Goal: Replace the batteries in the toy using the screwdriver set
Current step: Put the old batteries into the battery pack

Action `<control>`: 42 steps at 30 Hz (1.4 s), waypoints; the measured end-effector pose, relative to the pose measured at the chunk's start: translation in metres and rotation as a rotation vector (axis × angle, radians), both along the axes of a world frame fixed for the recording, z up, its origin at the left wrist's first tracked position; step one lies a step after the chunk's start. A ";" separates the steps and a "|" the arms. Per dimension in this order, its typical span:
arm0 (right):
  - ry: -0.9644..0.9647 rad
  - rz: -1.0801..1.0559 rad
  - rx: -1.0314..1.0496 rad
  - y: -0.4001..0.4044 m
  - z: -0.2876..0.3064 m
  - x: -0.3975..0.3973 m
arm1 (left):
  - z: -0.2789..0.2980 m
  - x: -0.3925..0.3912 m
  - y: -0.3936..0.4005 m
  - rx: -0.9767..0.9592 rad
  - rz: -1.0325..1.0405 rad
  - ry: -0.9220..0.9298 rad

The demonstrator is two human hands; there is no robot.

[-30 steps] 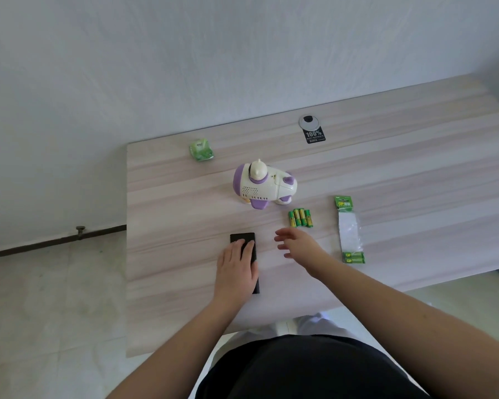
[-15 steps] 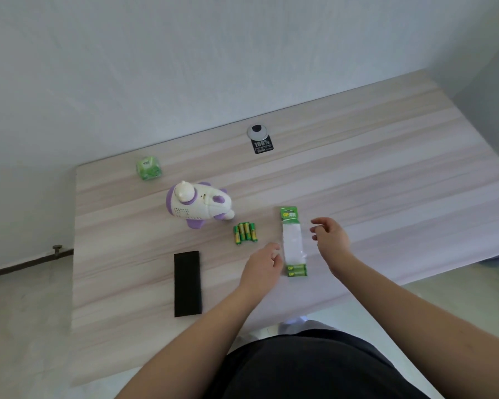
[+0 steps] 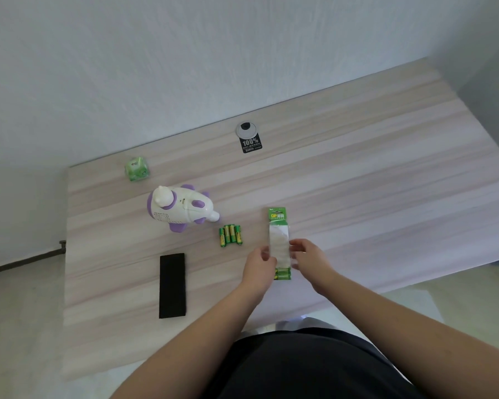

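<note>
A white and purple toy (image 3: 182,208) lies on the wooden table (image 3: 357,180). Several loose green batteries (image 3: 230,235) lie just right of it. A long battery pack (image 3: 279,243) with green ends lies further right. My left hand (image 3: 260,265) touches the pack's left edge and my right hand (image 3: 308,254) touches its right edge; how tightly the fingers close on it is unclear. A flat black case (image 3: 172,285) lies near the table's front left, apart from both hands.
A small green packet (image 3: 137,168) sits at the back left. A round grey cable cap (image 3: 246,129) with a black label (image 3: 251,144) is at the back middle. The table's front edge runs close to my body; a white wall stands behind.
My left hand left the black case and moved right to the battery pack. My right hand also moved right, then came in to the pack's other side. The camera view shifted.
</note>
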State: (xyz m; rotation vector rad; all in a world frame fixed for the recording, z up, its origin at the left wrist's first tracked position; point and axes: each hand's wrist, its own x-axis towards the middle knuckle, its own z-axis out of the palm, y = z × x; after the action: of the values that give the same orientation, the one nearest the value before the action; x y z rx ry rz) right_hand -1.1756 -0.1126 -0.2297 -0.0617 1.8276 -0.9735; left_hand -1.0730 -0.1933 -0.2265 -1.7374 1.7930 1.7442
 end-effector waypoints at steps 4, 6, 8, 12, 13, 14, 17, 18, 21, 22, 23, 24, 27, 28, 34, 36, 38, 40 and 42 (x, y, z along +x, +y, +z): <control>0.045 0.068 -0.010 0.003 0.000 -0.004 | -0.003 0.000 0.005 0.004 0.038 0.026; 0.060 0.097 -0.004 0.004 0.000 -0.004 | -0.005 0.000 0.006 -0.009 0.041 0.034; 0.097 0.133 -0.009 0.006 0.000 -0.005 | -0.006 -0.002 0.008 -0.030 0.030 0.043; 0.161 0.234 -0.023 0.005 0.002 -0.007 | -0.005 -0.007 0.009 -0.067 -0.011 0.093; 0.168 0.258 -0.025 0.005 0.003 -0.008 | -0.005 -0.007 0.009 -0.079 -0.032 0.099; 0.170 0.278 -0.032 0.004 0.004 -0.009 | -0.004 -0.007 0.008 -0.089 -0.055 0.103; 0.149 0.312 -0.050 0.002 0.010 -0.014 | 0.000 -0.008 0.003 -0.080 -0.144 0.136; 0.143 0.316 -0.057 0.002 0.012 -0.016 | 0.001 -0.008 0.001 -0.086 -0.180 0.144; 0.125 0.343 -0.090 0.001 0.020 -0.022 | 0.001 -0.006 -0.003 -0.146 -0.238 0.128; 0.122 0.353 -0.109 0.000 0.022 -0.023 | 0.000 -0.006 -0.004 -0.165 -0.234 0.119; 0.122 0.358 -0.131 0.000 0.024 -0.024 | -0.001 -0.005 -0.006 -0.172 -0.223 0.109; 0.126 0.361 -0.154 -0.001 0.025 -0.024 | -0.002 -0.005 -0.007 -0.170 -0.206 0.107; 0.143 0.338 -0.199 -0.003 0.029 -0.026 | 0.002 -0.005 -0.012 -0.112 -0.136 0.150; 0.145 0.323 -0.207 -0.004 0.031 -0.027 | 0.003 -0.005 -0.014 -0.094 -0.115 0.172; 0.213 0.346 -0.242 -0.008 0.038 -0.032 | 0.010 -0.004 -0.020 0.036 0.078 0.247; 0.250 0.367 -0.248 -0.010 0.041 -0.032 | 0.014 -0.005 -0.021 0.044 0.112 0.254; 0.294 0.378 -0.250 -0.012 0.046 -0.031 | 0.020 -0.006 -0.022 0.059 0.149 0.272; 0.341 0.380 -0.244 -0.013 0.051 -0.029 | 0.027 -0.005 -0.023 0.061 0.180 0.284; 0.399 0.383 -0.229 -0.014 0.055 -0.028 | 0.034 -0.003 -0.024 0.052 0.201 0.289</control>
State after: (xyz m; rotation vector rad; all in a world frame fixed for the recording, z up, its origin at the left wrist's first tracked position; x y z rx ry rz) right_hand -1.2040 -0.1269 -0.1745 -0.7671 1.9501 -0.9328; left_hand -1.0764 -0.2174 -0.1929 -1.7759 1.7020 2.2015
